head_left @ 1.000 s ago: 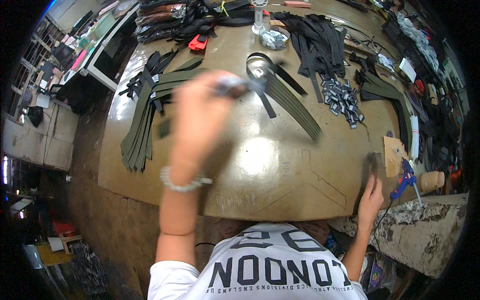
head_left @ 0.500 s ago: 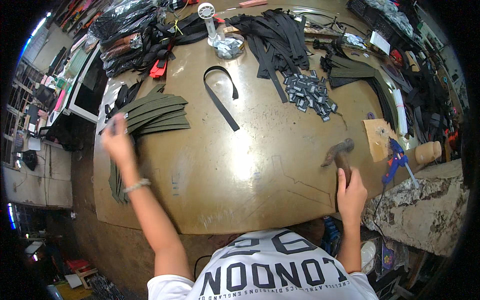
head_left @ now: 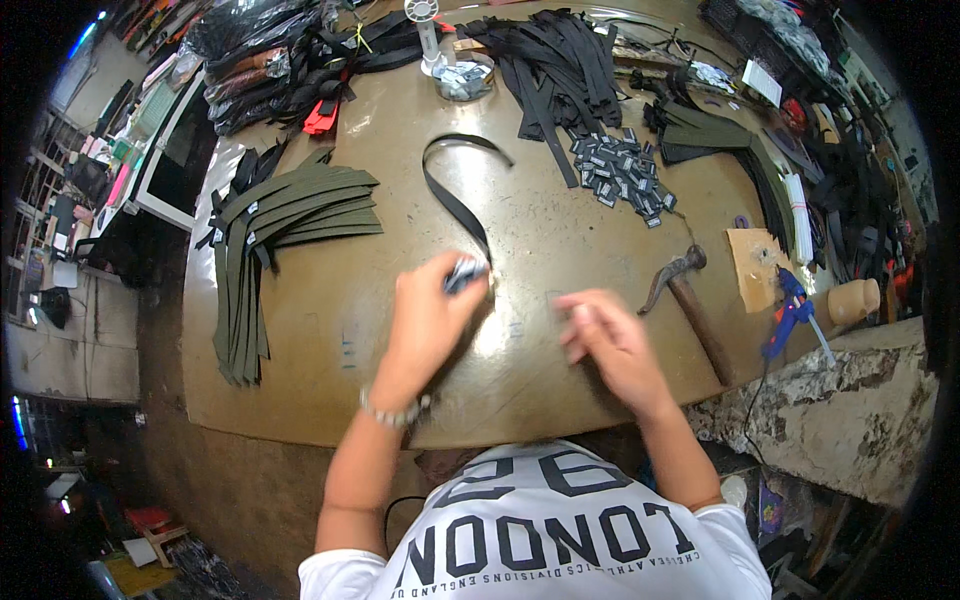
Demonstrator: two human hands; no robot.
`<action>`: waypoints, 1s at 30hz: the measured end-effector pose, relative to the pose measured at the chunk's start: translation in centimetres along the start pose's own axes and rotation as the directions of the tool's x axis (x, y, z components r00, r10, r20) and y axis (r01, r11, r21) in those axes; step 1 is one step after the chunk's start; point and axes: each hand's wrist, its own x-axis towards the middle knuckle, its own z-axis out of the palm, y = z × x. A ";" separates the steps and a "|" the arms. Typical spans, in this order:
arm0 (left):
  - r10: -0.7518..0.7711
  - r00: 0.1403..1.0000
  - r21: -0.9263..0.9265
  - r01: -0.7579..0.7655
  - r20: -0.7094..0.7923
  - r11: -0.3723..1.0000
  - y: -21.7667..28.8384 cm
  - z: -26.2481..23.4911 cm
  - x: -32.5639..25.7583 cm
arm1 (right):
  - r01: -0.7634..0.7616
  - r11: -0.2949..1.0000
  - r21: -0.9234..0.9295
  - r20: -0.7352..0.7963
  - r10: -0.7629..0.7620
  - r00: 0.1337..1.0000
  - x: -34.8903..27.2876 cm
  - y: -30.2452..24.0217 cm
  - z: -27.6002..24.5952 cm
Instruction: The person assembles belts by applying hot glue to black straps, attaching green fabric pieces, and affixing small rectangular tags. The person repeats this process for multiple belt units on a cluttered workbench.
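My left hand is closed around some small dark-and-white pieces that look like labels. It sits over the near end of a black webbing strap, which curves away across the table; whether the fingers also grip the strap is hidden. To the right, my right hand hovers empty and slightly blurred, its fingers loosely apart. A hammer with a wooden handle lies on the table beyond my right hand. At the left, several olive straps lie fanned over one another, with small labels on some.
A heap of small dark labels lies beside a pile of black straps. A clear tub and a white handheld fan stand at the back. A blue glue gun with a cord rests at the right edge near more olive straps.
My left hand has moved right from the olive straps to the black strap's near end. My right hand has let go of the hammer and moved left.
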 end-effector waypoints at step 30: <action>0.198 0.953 0.168 -0.239 0.228 0.956 -1.4 0.4 -11.1 | 0.218 0.518 -0.827 -0.184 -0.617 0.765 1.7 -2.2 -6.8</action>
